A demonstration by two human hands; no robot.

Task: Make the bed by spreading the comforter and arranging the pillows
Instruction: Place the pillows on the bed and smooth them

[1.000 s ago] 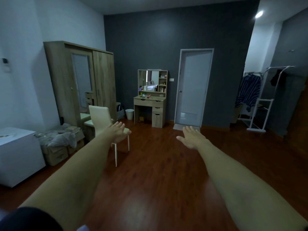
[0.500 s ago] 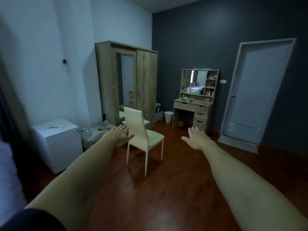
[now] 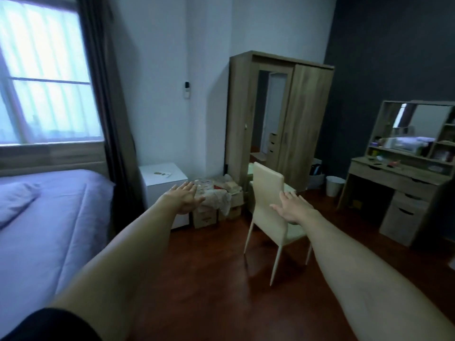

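A bed (image 3: pixel 56 232) with a pale lilac cover fills the left of the view, under the window. A lilac pillow (image 3: pixel 14 201) lies rumpled on it at the far left edge. Both my arms reach straight forward over the wooden floor, to the right of the bed. My left hand (image 3: pixel 183 198) is open, palm down, fingers spread, holding nothing. My right hand (image 3: pixel 293 205) is open too, in front of the chair's back, not touching anything I can tell. No comforter apart from the bed's cover is visible.
A cream chair (image 3: pixel 270 212) stands mid-floor. A white cabinet (image 3: pixel 163 178) sits beside the bed, then cardboard boxes with cloth (image 3: pixel 214 200), a wooden wardrobe (image 3: pixel 278 119), a white bin (image 3: pixel 334 185) and a dressing table with mirror (image 3: pixel 403 175). A dark curtain (image 3: pixel 110 107) hangs by the window.
The view has swung left: the door and clothes rack have left the frame, and the bed, window and curtain have come in. Both hands stay outstretched and open.
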